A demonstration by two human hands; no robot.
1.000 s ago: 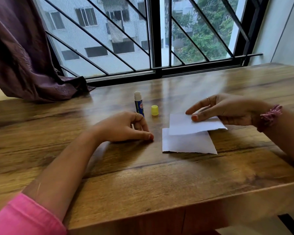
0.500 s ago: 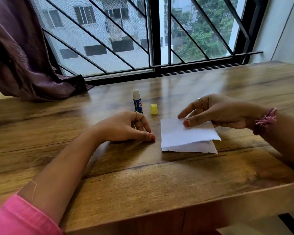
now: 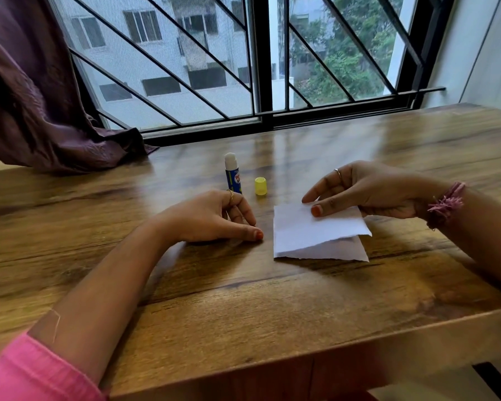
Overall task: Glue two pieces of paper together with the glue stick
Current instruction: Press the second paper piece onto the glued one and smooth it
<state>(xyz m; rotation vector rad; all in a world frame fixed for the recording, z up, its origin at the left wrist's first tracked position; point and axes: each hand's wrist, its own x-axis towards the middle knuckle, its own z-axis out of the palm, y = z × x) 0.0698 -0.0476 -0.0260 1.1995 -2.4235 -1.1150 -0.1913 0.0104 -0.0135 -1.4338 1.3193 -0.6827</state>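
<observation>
Two white pieces of paper lie on the wooden table. The upper paper [image 3: 310,230] is tilted over the lower paper [image 3: 342,251], whose front right part still shows. My right hand [image 3: 368,192] pinches the upper paper at its far edge, thumb on top. My left hand [image 3: 211,217] rests on the table to the left of the papers, fingers loosely curled, holding nothing. Behind it the blue glue stick [image 3: 232,176] stands upright with its white glue exposed. Its yellow cap [image 3: 260,185] sits just to the right of the stick.
A purple curtain [image 3: 35,111] drapes onto the table's far left corner. A barred window [image 3: 258,68] runs along the far edge. The table's front edge [image 3: 301,357] is close to me.
My right hand has carried the upper paper toward me and to the left, so it now covers most of the lower paper. My left hand has stayed in place.
</observation>
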